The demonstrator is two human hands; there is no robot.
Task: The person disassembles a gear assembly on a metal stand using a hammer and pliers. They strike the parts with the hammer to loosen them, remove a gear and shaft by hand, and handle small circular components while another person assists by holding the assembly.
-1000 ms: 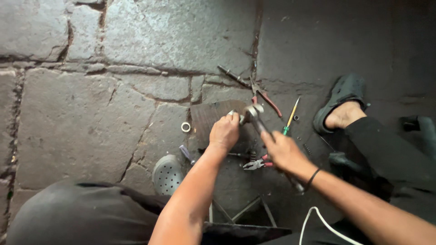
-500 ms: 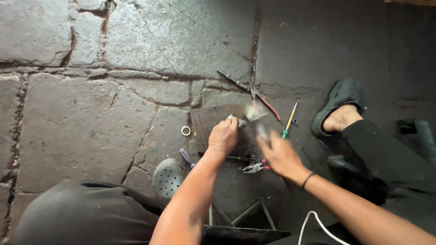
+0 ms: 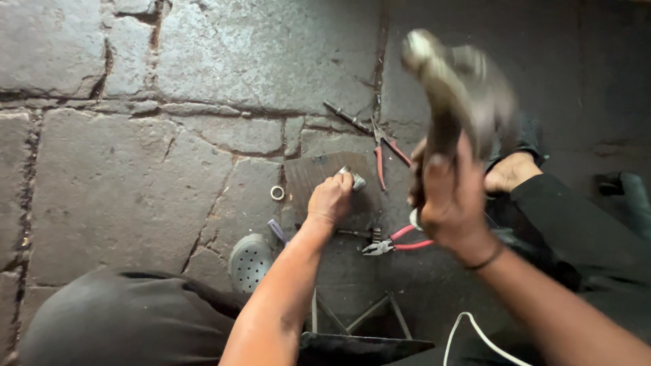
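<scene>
My left hand (image 3: 330, 198) pinches a small grey metal piece (image 3: 354, 179) and presses it on a dark flat plate (image 3: 319, 173) lying on the stone floor. High above it, near the camera, my right hand (image 3: 451, 196) grips the handle of a hammer (image 3: 451, 85). The hammer head is blurred by motion. A dark band circles my right wrist.
Red-handled pliers (image 3: 400, 242) lie just right of the plate, a second red-handled tool (image 3: 385, 152) and a dark rod (image 3: 346, 116) behind it. A small ring (image 3: 277, 192) and a grey perforated disc (image 3: 249, 261) sit to the left. My foot (image 3: 508, 173) rests at right; a white cable (image 3: 468, 332) runs below.
My right hand has swung the hammer up from the piece on the plate to high above it, close to the camera. The left hand has stayed on the metal piece.
</scene>
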